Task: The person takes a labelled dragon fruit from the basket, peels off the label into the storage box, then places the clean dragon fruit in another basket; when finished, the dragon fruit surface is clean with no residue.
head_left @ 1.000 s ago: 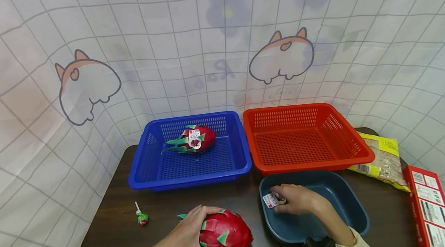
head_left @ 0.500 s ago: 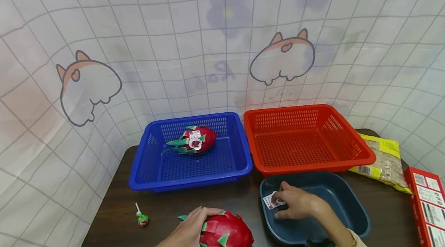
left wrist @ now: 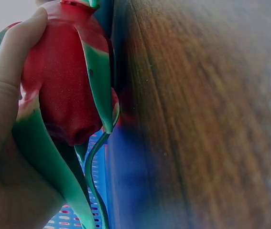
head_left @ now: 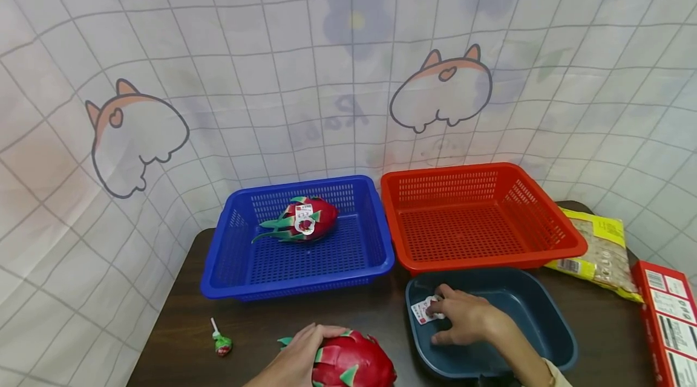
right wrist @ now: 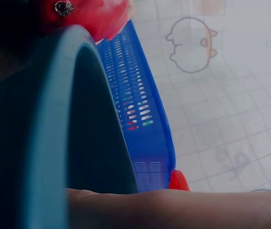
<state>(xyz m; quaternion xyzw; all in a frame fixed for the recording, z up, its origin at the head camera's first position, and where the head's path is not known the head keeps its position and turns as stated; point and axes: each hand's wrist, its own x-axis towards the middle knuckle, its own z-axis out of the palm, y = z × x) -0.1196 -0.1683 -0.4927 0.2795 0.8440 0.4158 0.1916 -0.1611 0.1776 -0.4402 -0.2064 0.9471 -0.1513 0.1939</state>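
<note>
My left hand (head_left: 302, 352) grips a red dragon fruit (head_left: 356, 361) with green-tipped scales at the front of the table. In the left wrist view, the thumb (left wrist: 12, 67) lies along its red skin (left wrist: 63, 71). My right hand (head_left: 469, 318) is inside a dark teal basin (head_left: 555, 338), fingers bent and thumb apart. Its fingertips touch or hover over a small white label with red print (head_left: 422, 312) at the basin's left side; the contact is partly hidden. The right wrist view shows the basin's rim (right wrist: 54, 109) and only the hand's edge (right wrist: 183, 210).
A blue basket (head_left: 239, 278) holds another dragon fruit (head_left: 323, 217) with a white label. Beside it stands a red basket (head_left: 452, 236). A wrapped lollipop (head_left: 222, 344) lies at left. At right are a yellow-edged bag (head_left: 601, 248) and a red box (head_left: 668, 320).
My right thumb and fingers have spread apart, loosening from the label, which stays at the basin's left side. My left hand and its dragon fruit have hardly moved.
</note>
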